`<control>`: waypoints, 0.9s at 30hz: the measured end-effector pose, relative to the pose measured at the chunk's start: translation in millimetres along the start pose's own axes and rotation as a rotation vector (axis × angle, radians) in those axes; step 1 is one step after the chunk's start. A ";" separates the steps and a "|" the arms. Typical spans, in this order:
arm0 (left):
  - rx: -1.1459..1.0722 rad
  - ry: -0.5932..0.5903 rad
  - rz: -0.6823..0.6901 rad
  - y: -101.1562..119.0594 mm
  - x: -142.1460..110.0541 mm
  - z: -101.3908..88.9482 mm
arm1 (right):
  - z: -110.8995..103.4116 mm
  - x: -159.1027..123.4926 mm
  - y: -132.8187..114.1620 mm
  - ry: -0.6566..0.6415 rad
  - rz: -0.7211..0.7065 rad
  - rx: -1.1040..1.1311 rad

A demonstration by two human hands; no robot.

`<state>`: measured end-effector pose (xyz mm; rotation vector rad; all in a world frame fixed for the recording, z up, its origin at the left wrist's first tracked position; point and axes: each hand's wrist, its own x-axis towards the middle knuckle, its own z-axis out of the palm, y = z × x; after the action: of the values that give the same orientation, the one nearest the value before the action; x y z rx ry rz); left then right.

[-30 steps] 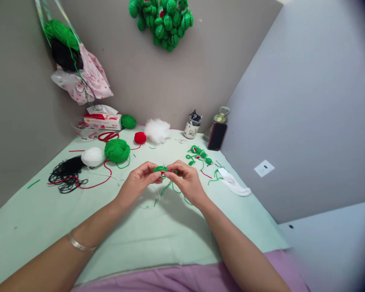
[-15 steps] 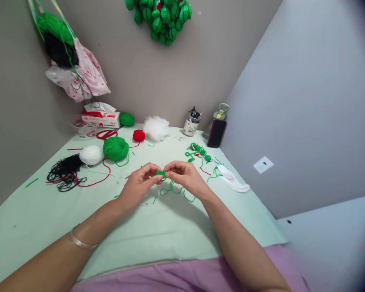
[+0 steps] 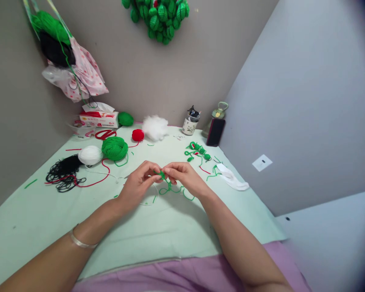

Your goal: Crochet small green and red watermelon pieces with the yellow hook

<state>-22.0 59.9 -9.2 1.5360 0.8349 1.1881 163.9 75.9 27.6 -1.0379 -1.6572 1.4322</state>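
A small piece of green yarn work point(image 3: 162, 174) sits between my fingertips above the table. My left hand point(image 3: 141, 178) is closed, its thumb and fingers pinching the piece from the left. My right hand point(image 3: 182, 175) is closed in a pinch at the piece's right end; what exactly lies between its fingertips is partly hidden. Loose green yarn point(image 3: 167, 190) trails down from the piece and loops on the table below. A thin white strand curves on the table under my left hand.
Green point(image 3: 114, 148), white point(image 3: 90, 155) and red point(image 3: 138, 135) yarn balls lie left, near black yarn point(image 3: 63, 172) and red scissors point(image 3: 106, 134). White stuffing point(image 3: 155, 127), a jar point(image 3: 190, 123) and a phone point(image 3: 215, 132) stand behind. Small green crocheted pieces point(image 3: 200, 150) and white cloth point(image 3: 232, 177) lie right.
The green piece has turned between my fingers and now shows more upright. My hands stay nearly in place, and the whole view has shifted slightly.
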 end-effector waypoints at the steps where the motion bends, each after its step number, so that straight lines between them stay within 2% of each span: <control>1: -0.022 0.007 -0.021 0.8 0.0 -0.2 | -0.4 -0.3 -0.3 -0.001 -0.015 0.004; 4: -0.055 0.012 -0.045 1.0 -0.2 0.0 | 0.4 -1.0 -1.6 0.024 -0.029 -0.009; 10: 0.020 0.008 0.005 -2.6 -0.9 2.7 | 5.4 -0.3 1.2 0.072 -0.003 -0.121; 15: 0.076 0.038 -0.016 3.3 -1.0 4.7 | 9.1 -1.8 4.3 0.160 -0.108 -0.287; 21: -0.062 0.116 -0.093 5.8 0.7 8.1 | 9.6 -2.2 3.0 0.075 -0.074 -0.165; 24: -0.133 0.156 -0.102 3.8 2.1 8.2 | 10.6 -0.9 6.8 0.109 -0.088 -0.198; 27: -0.137 0.113 -0.141 4.1 2.7 7.2 | 10.3 -0.6 8.5 0.181 -0.139 -0.249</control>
<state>-14.5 59.1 -4.8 1.2879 0.9017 1.2114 156.1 71.5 17.7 -1.1279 -1.7665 1.0294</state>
